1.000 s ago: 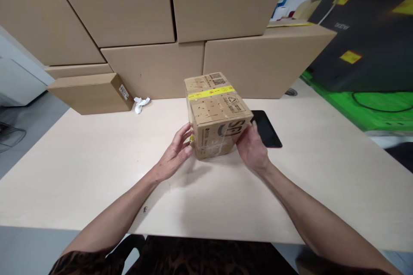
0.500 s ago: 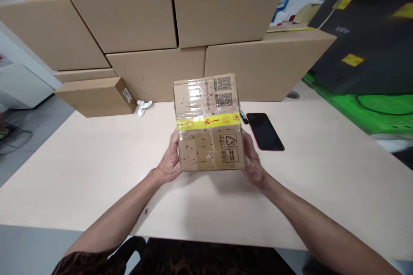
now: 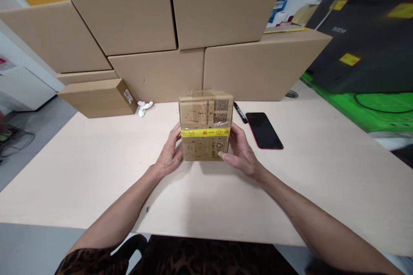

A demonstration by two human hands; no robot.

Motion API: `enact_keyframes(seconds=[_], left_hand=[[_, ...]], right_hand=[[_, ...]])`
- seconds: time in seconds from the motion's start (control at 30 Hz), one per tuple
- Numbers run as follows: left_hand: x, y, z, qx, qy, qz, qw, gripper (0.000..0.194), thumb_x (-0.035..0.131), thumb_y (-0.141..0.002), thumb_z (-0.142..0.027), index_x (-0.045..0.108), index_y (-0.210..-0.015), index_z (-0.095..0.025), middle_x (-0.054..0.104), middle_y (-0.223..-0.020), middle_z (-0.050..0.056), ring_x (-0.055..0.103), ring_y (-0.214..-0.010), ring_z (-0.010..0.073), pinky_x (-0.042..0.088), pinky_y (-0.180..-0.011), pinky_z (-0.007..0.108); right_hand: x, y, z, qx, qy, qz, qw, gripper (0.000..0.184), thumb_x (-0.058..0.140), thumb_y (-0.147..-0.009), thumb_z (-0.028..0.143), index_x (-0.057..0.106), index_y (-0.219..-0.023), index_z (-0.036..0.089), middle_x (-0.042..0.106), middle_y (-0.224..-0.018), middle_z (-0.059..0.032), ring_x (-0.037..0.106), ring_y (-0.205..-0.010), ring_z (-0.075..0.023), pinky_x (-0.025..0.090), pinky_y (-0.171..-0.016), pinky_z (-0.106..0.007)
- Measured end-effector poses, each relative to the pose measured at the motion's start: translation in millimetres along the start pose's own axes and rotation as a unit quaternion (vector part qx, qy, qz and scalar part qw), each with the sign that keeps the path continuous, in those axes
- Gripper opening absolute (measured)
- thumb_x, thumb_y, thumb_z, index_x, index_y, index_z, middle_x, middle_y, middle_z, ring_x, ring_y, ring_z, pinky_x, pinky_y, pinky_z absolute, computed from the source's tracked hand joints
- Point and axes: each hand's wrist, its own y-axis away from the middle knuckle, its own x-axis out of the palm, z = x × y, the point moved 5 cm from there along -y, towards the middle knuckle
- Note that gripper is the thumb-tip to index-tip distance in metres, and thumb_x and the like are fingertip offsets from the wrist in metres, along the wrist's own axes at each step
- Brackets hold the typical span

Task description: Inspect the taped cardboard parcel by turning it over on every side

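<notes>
A small cardboard box (image 3: pixel 197 148) stands on the table in front of me, a yellow tape band across the side that faces me. Clear tape, QR codes and a recycling mark show on that same side. My left hand (image 3: pixel 170 151) is pressed along the box's left side, its fingertips partly hidden. On the right side, my right hand (image 3: pixel 242 151) grips the box, with the thumb laid over its lower front corner. Just right of the box lie a black marker (image 3: pixel 240 113) and a dark phone (image 3: pixel 264 130) with a red edge.
Large cardboard boxes (image 3: pixel 155 75) are stacked along the back of the table (image 3: pixel 97 176). A flat carton (image 3: pixel 93 99) sits at the back left, beside crumpled white paper (image 3: pixel 144 107). At the right is a dark machine (image 3: pixel 358 38) above a green surface (image 3: pixel 371 111).
The box has moved down and away from me and now looks smaller, with its top showing. My right thumb has come onto its front, and more of the marker is visible.
</notes>
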Motion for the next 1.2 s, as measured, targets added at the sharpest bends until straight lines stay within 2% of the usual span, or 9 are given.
enact_keyframes(seconds=[0.13,0.23,0.33,0.43,0.53,0.63,0.77,0.87,1.2], left_hand=[[1.4,4,-1,-0.010,-0.083,0.022,0.996,0.050,0.055,-0.110,-0.032,0.048,-0.160,-0.035,0.046,-0.167,0.015,0.041,-0.160,0.0363,0.051,-0.119,0.064],[4.8,6,-1,-0.028,-0.082,0.029,0.996,0.077,0.064,-0.106,-0.031,0.025,-0.171,-0.040,0.035,-0.175,0.016,0.048,-0.155,0.0372,0.056,-0.115,0.061],[2.8,2,-7,0.002,-0.110,0.011,0.994,0.100,0.071,-0.101,-0.031,0.004,-0.175,-0.040,0.018,-0.182,0.015,0.034,-0.165,0.0413,0.041,-0.128,0.068],[1.5,-5,-12,0.036,-0.151,0.029,0.987,0.098,0.068,-0.103,-0.028,0.003,-0.175,-0.040,0.012,-0.185,0.011,0.016,-0.171,0.0407,0.025,-0.136,0.070],[6.2,-7,-10,0.014,-0.116,0.065,0.991,0.085,0.059,-0.108,-0.028,0.009,-0.174,-0.044,0.013,-0.185,0.009,0.017,-0.171,0.0394,0.037,-0.132,0.067],[14.9,-5,-8,-0.013,-0.024,0.046,0.999,0.086,0.061,-0.108,-0.035,0.007,-0.173,-0.049,0.012,-0.184,0.011,0.029,-0.166,0.0424,0.058,-0.115,0.060],[25.2,-3,-10,-0.028,0.079,-0.025,0.996,0.094,0.067,-0.105,-0.041,-0.001,-0.170,-0.054,0.017,-0.180,0.013,0.051,-0.153,0.0365,0.068,-0.098,0.047],[26.9,-3,-11,-0.035,0.104,-0.052,0.993,0.088,0.066,-0.106,-0.040,0.005,-0.168,-0.052,0.029,-0.174,0.013,0.057,-0.147,0.0303,0.065,-0.105,0.046],[30.2,-4,-1,-0.034,0.118,0.003,0.992,0.073,0.070,-0.104,-0.036,0.029,-0.163,-0.049,0.042,-0.167,0.010,0.068,-0.136,0.0281,0.067,-0.101,0.044]], right_hand=[[-11,-3,-15,0.030,0.004,-0.035,0.999,0.084,0.078,-0.091,0.050,0.032,-0.159,0.033,0.053,-0.162,-0.0145,0.055,-0.150,-0.0344,0.047,-0.123,-0.066],[-15,-5,-19,0.031,0.023,-0.062,0.997,0.083,0.078,-0.090,0.052,0.035,-0.158,0.031,0.050,-0.165,-0.0160,0.051,-0.153,-0.0346,0.045,-0.126,-0.065],[-11,-6,-19,0.045,0.033,-0.052,0.997,0.081,0.077,-0.092,0.051,0.034,-0.158,0.031,0.052,-0.163,-0.0157,0.053,-0.151,-0.0333,0.048,-0.124,-0.063],[-3,-5,-16,0.048,0.046,-0.031,0.997,0.082,0.078,-0.093,0.049,0.033,-0.159,0.032,0.054,-0.160,-0.0158,0.056,-0.148,-0.0332,0.052,-0.120,-0.062],[2,-4,-9,0.022,0.078,-0.007,0.997,0.092,0.077,-0.094,0.046,0.021,-0.166,0.034,0.047,-0.166,-0.0159,0.050,-0.154,-0.0340,0.050,-0.122,-0.064],[0,-6,6,-0.033,0.160,-0.001,0.987,0.104,0.076,-0.095,0.046,0.005,-0.171,0.038,0.032,-0.175,-0.0160,0.040,-0.161,-0.0363,0.044,-0.125,-0.068],[2,-11,31,-0.148,0.318,-0.003,0.937,0.124,0.083,-0.086,0.059,-0.003,-0.174,0.039,0.020,-0.179,-0.0164,0.028,-0.164,-0.0461,0.035,-0.128,-0.076],[12,-11,39,-0.209,0.420,-0.018,0.883,0.131,0.087,-0.079,0.065,0.001,-0.174,0.038,0.017,-0.180,-0.0186,0.029,-0.161,-0.0539,0.039,-0.120,-0.080],[19,-8,11,-0.233,0.567,-0.132,0.779,0.111,0.080,-0.088,0.038,0.007,-0.171,0.036,0.008,-0.182,-0.0209,0.033,-0.158,-0.0521,0.044,-0.111,-0.078]])
